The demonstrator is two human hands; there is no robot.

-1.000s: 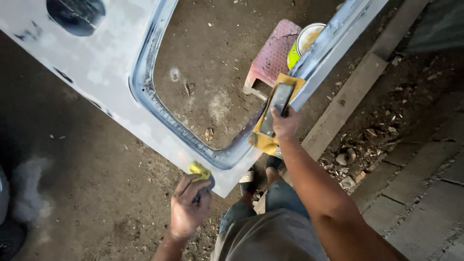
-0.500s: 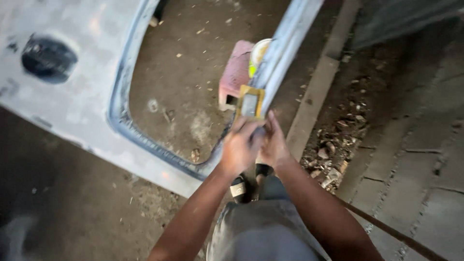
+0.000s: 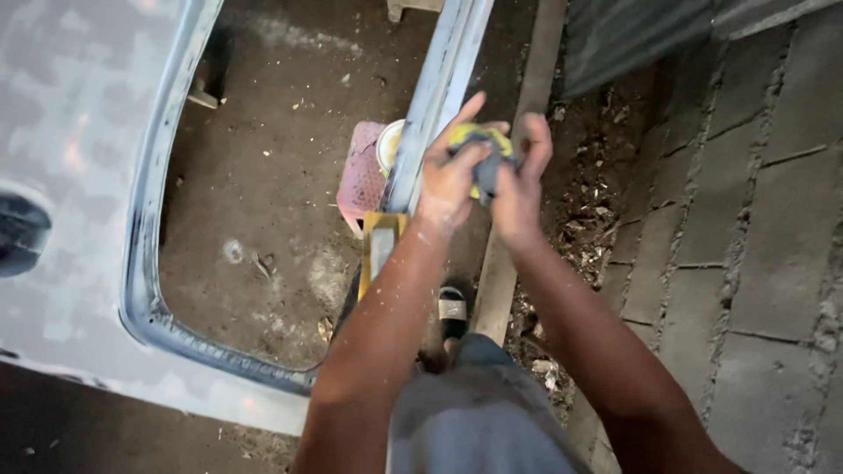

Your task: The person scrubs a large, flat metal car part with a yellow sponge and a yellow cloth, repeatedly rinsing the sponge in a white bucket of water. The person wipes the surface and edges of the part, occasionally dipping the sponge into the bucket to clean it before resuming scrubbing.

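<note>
Bare dirt floor (image 3: 255,219) below; both hands, left hand (image 3: 450,180) and right hand (image 3: 520,189), closed on yellow-grey pad (image 3: 481,158), apparently folding it, beside door frame's right edge (image 3: 435,96).

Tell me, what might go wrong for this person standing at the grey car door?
1. Both hands, left hand and right hand, are busy with the crumpled yellow-and-grey pad, so the yellow-edged sanding block lying on the grey primed car door's window frame might slip off.
2. It could land on the sandalled foot below.
</note>
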